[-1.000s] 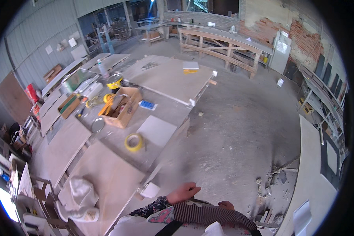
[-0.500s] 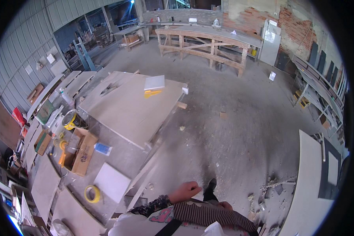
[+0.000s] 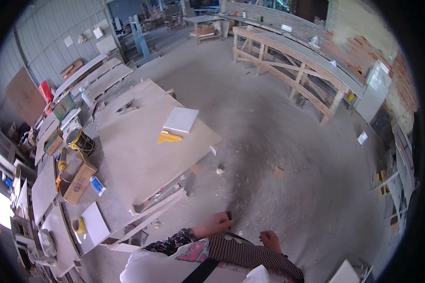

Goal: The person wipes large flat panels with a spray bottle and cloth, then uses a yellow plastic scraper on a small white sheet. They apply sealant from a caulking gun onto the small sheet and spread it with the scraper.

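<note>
My left hand point(image 3: 213, 225) hangs in front of my body at the bottom, slightly blurred, its fingers curled with nothing visible in them. A dark shape, probably my shoe, shows just past its fingertips. To its right my right hand point(image 3: 270, 241) is low by my side, fingers loosely folded and holding nothing I can see. Neither touches the low work table. On that table a large beige board point(image 3: 156, 137) carries a white square panel point(image 3: 181, 120) and a yellow plastic scraper point(image 3: 168, 137). Pale wood strips point(image 3: 148, 220) along its near edge are closest to my left hand.
At left stand a cardboard box point(image 3: 80, 181), a black-and-yellow can point(image 3: 80, 141), a blue-and-white tube point(image 3: 97, 185), a tape roll point(image 3: 78, 225) and a white panel point(image 3: 95, 223). A long wooden workbench point(image 3: 295, 70) stands at the far right. Debris dots the concrete floor point(image 3: 250, 118).
The view has swung right and I have moved closer to the board. My right hand, mostly hidden before, now shows at my side. The objects on the table have stayed in place.
</note>
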A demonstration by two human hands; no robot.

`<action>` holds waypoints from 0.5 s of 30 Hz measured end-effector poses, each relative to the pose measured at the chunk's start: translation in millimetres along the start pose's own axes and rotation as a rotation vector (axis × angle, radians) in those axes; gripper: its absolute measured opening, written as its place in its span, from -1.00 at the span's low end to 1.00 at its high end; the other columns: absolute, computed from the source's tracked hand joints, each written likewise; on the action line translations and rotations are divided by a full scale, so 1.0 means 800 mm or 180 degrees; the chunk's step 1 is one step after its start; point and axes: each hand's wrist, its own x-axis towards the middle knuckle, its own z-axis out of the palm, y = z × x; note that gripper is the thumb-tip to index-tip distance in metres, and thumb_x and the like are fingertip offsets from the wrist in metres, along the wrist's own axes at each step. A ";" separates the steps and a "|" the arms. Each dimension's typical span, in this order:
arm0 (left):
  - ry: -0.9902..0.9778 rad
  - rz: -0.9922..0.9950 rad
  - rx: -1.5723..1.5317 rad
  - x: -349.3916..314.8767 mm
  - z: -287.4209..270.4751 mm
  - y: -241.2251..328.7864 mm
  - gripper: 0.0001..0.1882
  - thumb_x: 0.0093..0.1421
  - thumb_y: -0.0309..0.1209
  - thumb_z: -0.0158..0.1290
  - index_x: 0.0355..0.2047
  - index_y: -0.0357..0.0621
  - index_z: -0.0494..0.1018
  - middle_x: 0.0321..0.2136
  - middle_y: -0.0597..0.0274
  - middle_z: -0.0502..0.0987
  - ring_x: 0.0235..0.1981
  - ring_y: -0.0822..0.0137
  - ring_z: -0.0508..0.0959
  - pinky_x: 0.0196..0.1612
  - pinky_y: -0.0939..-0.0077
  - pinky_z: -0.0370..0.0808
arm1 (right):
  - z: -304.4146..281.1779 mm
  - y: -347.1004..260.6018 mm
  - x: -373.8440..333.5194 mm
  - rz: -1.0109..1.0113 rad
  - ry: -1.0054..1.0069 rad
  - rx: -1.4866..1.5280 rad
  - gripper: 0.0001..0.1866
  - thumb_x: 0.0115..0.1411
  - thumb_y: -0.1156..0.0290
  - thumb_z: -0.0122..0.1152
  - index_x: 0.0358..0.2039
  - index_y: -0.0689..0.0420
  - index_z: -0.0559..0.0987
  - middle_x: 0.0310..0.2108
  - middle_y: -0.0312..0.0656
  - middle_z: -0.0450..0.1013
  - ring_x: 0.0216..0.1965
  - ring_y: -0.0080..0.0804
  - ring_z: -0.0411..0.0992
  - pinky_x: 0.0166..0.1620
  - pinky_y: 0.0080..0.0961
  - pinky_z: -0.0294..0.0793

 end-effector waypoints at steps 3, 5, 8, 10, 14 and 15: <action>0.0071 -0.0059 0.0096 0.087 -0.014 0.003 -0.55 0.29 -0.04 0.00 -0.41 -0.26 0.45 -0.47 -0.03 0.50 -0.43 0.14 0.49 -0.31 0.27 0.43 | -0.019 -0.023 0.085 0.0019 -0.0106 -0.0218 -0.71 0.18 0.37 0.15 -0.15 0.29 0.55 -0.32 -0.06 0.57 -0.31 -0.36 0.55 -0.18 -0.44 0.52; 0.0132 -0.0119 -0.0206 0.149 -0.020 0.014 -0.56 0.30 -0.06 0.01 -0.41 -0.26 0.44 -0.51 0.00 0.48 -0.46 0.22 0.46 -0.32 0.30 0.42 | -0.045 -0.043 0.138 0.0113 -0.0153 -0.0628 -0.70 0.19 0.37 0.15 -0.13 0.28 0.55 -0.29 -0.05 0.57 -0.27 -0.33 0.56 -0.15 -0.43 0.52; 0.0195 -0.0034 -0.0437 0.233 -0.051 0.030 -0.59 0.30 -0.10 0.02 -0.41 -0.27 0.43 -0.54 0.06 0.45 -0.48 0.34 0.43 -0.34 0.36 0.41 | -0.083 -0.069 0.211 0.0498 -0.0024 -0.0252 -0.68 0.19 0.36 0.15 -0.10 0.26 0.54 -0.25 -0.04 0.57 -0.22 -0.32 0.55 -0.10 -0.42 0.51; 0.0269 0.0097 -0.0582 0.284 -0.067 0.042 -0.62 0.30 -0.14 0.02 -0.41 -0.27 0.43 -0.56 0.10 0.44 -0.49 0.42 0.41 -0.36 0.41 0.41 | -0.121 -0.089 0.261 0.0275 -0.0233 -0.0337 -0.67 0.19 0.34 0.15 -0.08 0.26 0.54 -0.23 -0.03 0.57 -0.20 -0.31 0.55 -0.09 -0.40 0.50; 0.0596 0.0045 -0.0928 0.359 -0.104 0.059 -0.66 0.32 -0.18 0.01 -0.38 -0.27 0.45 -0.57 0.18 0.45 -0.49 0.46 0.42 -0.36 0.45 0.42 | -0.169 -0.128 0.360 -0.0117 -0.0317 -0.1820 -0.65 0.20 0.32 0.16 -0.07 0.25 0.52 -0.23 -0.03 0.56 -0.17 -0.26 0.54 -0.06 -0.37 0.49; 0.0567 0.0019 -0.1108 0.373 -0.111 0.059 -0.66 0.33 -0.19 0.01 -0.37 -0.27 0.46 -0.57 0.21 0.46 -0.49 0.47 0.43 -0.37 0.46 0.42 | -0.173 -0.135 0.387 -0.0003 -0.0508 -0.1628 -0.66 0.20 0.32 0.17 -0.07 0.25 0.53 -0.23 -0.03 0.56 -0.17 -0.26 0.54 -0.06 -0.36 0.49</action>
